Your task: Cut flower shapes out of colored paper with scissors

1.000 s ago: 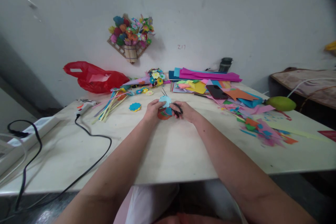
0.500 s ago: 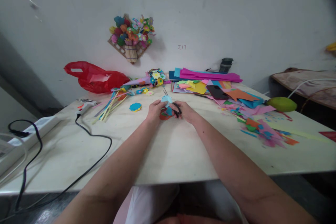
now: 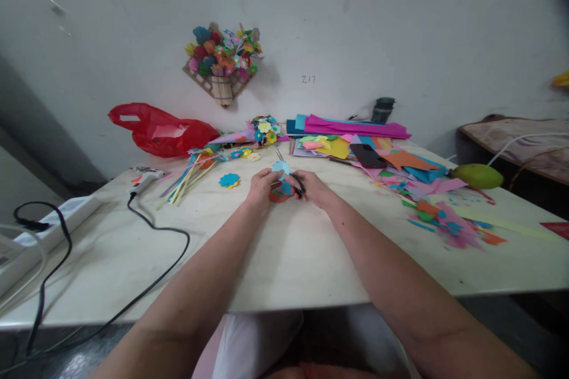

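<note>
Between my hands is a light blue paper flower with a scalloped edge. My left hand pinches it from the left side. My right hand grips the black handles of a pair of scissors, whose thin blades point up and away behind the flower. Just under my fingers lie orange-red and blue paper pieces, partly covered by the hands. To the left, a blue scalloped paper flower rests on a yellow one on the table.
Paper strips, a glue gun with its black cord and a power strip are at left. A red plastic bag stands behind. Paper scraps, a phone and coloured sheets fill the right and back.
Both hands shift very slightly, with the light blue flower and scissors moving a little left. The grips stay the same.
</note>
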